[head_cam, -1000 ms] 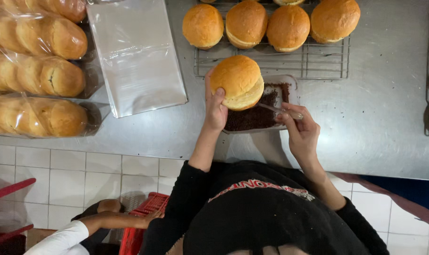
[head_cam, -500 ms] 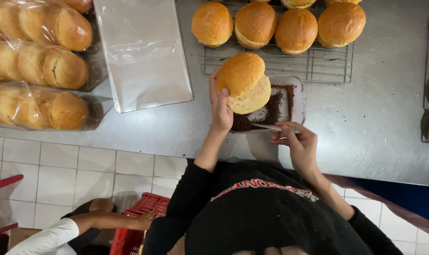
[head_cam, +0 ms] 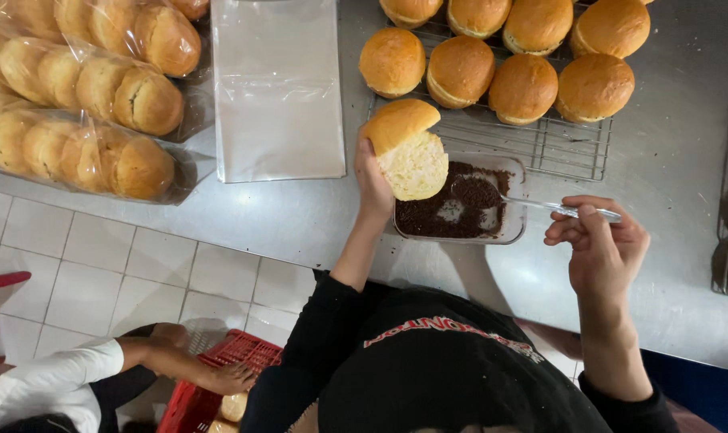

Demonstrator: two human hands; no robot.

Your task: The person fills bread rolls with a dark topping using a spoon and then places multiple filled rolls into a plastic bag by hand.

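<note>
Golden-brown bun [head_cam: 408, 148], dark brown sprinkles [head_cam: 452, 212]

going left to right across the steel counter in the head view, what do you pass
Clear plastic bags of golden buns → flat stack of empty clear plastic bags → left hand holding a split-open bun → clear rectangular tub of dark chocolate sprinkles → right hand holding a clear plastic spoon.

Bagged buns [head_cam: 83, 104] at left, clear bags [head_cam: 277, 88] beside; buns [head_cam: 524, 48] on wire rack [head_cam: 556, 148]; red crate [head_cam: 219, 377] below.
</note>
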